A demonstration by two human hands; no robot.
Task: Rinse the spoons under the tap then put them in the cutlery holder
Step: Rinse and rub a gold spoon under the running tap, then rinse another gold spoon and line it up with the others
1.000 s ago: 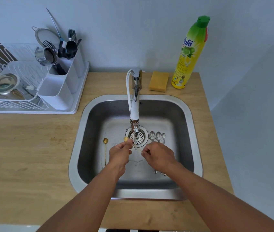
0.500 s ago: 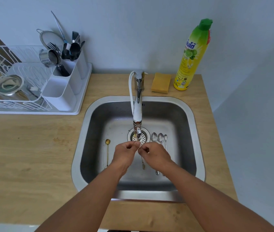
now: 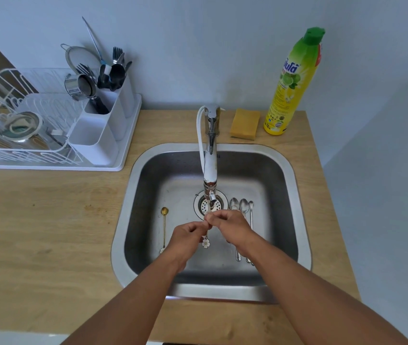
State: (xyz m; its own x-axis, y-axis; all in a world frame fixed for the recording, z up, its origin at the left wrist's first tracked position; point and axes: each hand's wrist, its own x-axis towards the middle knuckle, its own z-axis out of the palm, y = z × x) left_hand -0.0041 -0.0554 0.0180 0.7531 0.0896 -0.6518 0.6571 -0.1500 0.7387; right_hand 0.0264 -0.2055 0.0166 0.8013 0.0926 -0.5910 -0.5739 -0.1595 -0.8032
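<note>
**Wet gold spoon pinched over an open drain**

The gold spoon (image 3: 206,239) is held between both hands under the tap (image 3: 210,168), bowl end hidden among the fingertips, its thin stem hanging toward 6 o'clock and ending in a small white flower charm. The left hand (image 3: 187,236) is closed with thumb and fingers pinching the stem; the right hand (image 3: 228,226) is curled shut over the upper part, seemingly rubbing it. The stem is slim and likely slick with water, so a slip looks like the main risk: it would fall straight toward the drain strainer (image 3: 209,206), which sits directly at 12 o'clock from the hands. Whether water is running I cannot tell for certain.

A second gold spoon (image 3: 164,227) of the same pattern lies flat on the sink (image 3: 295,195) floor at 9 o'clock from the hands, apart from them. Three silver spoons (image 3: 244,212) lie side by side at 3 o'clock, partly under the right wrist; a careless withdrawal could knock them.

The cutlery holder (image 3: 103,130) stands on the bench (image 3: 48,220) at about 10 o'clock, well apart, already crowded with forks and dark utensils in its far compartments, so carrying a dripping spoon there may wet the wood, and the charm could snag.
</note>
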